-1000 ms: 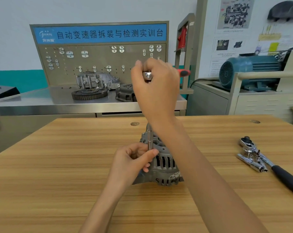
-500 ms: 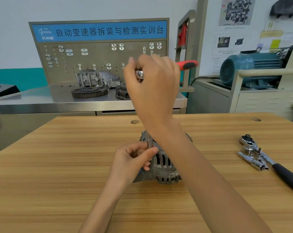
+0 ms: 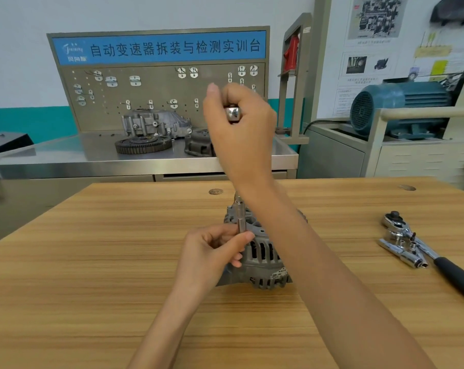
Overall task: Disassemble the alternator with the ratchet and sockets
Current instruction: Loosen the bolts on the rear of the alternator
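Note:
A grey alternator (image 3: 263, 258) stands on the wooden table (image 3: 92, 262), partly hidden by my arms. A thin steel extension bar (image 3: 240, 217) rises upright from its top. My left hand (image 3: 212, 255) pinches the bar's lower end against the housing. My right hand (image 3: 239, 129) is raised high above and grips the ratchet by its chrome head (image 3: 233, 114). Its handle is hidden behind my fingers.
A second ratchet with a black handle (image 3: 454, 275) and several loose sockets (image 3: 404, 251) lie at the table's right. Behind stand a steel bench with gearbox parts (image 3: 151, 129), a pegboard (image 3: 159, 86) and a teal motor (image 3: 398, 107).
My right hand has turned the ratchet round to the left; its red handle, seen sticking out to the right before, is now hidden. My left hand and the alternator stay put.

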Demonstrator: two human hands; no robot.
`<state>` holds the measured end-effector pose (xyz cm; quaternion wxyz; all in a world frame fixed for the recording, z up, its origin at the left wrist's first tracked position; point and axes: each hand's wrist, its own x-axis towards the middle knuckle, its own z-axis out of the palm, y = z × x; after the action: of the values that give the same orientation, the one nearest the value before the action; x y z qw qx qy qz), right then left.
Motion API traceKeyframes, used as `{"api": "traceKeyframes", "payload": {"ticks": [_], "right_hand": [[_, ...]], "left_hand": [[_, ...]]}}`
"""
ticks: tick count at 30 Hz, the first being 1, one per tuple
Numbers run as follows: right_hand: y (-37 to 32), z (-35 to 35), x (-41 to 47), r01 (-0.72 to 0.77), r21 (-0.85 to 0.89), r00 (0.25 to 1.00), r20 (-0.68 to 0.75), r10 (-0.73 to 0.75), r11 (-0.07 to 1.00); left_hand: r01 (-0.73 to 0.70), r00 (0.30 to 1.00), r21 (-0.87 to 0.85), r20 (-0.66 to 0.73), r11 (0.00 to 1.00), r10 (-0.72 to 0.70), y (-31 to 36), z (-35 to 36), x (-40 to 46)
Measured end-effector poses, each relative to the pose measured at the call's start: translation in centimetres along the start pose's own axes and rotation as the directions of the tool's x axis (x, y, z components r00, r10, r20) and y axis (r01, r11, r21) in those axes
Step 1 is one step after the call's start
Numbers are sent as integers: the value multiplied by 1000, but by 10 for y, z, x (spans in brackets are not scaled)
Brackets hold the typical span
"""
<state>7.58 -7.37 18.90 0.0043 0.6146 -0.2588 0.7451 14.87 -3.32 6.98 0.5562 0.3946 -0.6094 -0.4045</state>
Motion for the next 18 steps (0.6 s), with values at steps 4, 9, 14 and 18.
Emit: {"api": "traceKeyframes", "payload": {"ticks": [4,9,14,18], "right_hand": [[-2,4,-5,110,-440,976,-122,-180,891],[-5,-8,12,-271,276,944,261,200,922],[-2,-10,13,-343,416,928,290,235,842],[-1,-4,-2,81,-293,988,-104,-116,953]], "left_hand": [[14,1000,12,-7,1000,-14,-1,0,1],[-47,998,27,34,999,46,-1,-1,-1],[-73,996,27,47,997,71,0,0,-2],[-52,999,0,5,999,52,-2,3,-1]]}}
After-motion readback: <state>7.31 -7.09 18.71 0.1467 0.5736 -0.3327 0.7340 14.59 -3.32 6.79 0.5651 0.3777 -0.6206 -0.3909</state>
